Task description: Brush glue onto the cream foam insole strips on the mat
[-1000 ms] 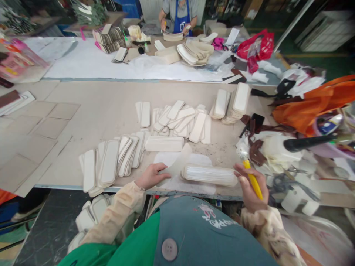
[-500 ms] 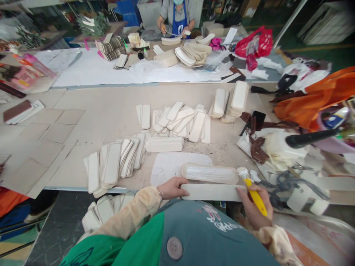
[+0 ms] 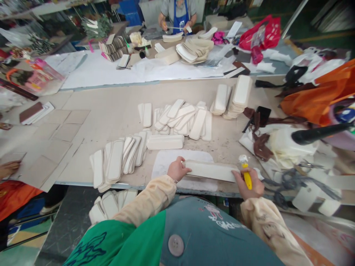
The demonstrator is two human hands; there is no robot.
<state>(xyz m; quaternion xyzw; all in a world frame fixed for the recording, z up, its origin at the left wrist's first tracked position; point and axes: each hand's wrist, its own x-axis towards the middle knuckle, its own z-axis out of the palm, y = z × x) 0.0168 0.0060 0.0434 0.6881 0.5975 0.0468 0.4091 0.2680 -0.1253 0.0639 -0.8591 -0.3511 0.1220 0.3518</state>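
A long white strip (image 3: 210,171) spans the space between the two hands, above the near edge of the surface (image 3: 116,111) and in front of the wearer's apron (image 3: 194,229); whether it touches what lies beneath cannot be told. The left hand (image 3: 178,170) has its fingers pinched on the strip's left end. The right hand (image 3: 250,183) has its fingers closed around a yellow-handled brush (image 3: 247,180), white head pointing away from the wearer, with its thumb at the strip's right end. Under and behind the strip lies a white sheet (image 3: 163,164). Just beyond that sits a neat stack (image 3: 165,142), with fanned pieces (image 3: 114,162) to its left and a jumbled pile (image 3: 180,116) behind it. Farther right stand two upright-looking stacks (image 3: 242,92), and nearer, a whitish container (image 3: 288,144) with scissors (image 3: 307,165) close by. Across the surface, a co-worker in a blue apron (image 3: 181,22) holds a thin piece; at the far left, another person's hand (image 3: 9,169) shows.
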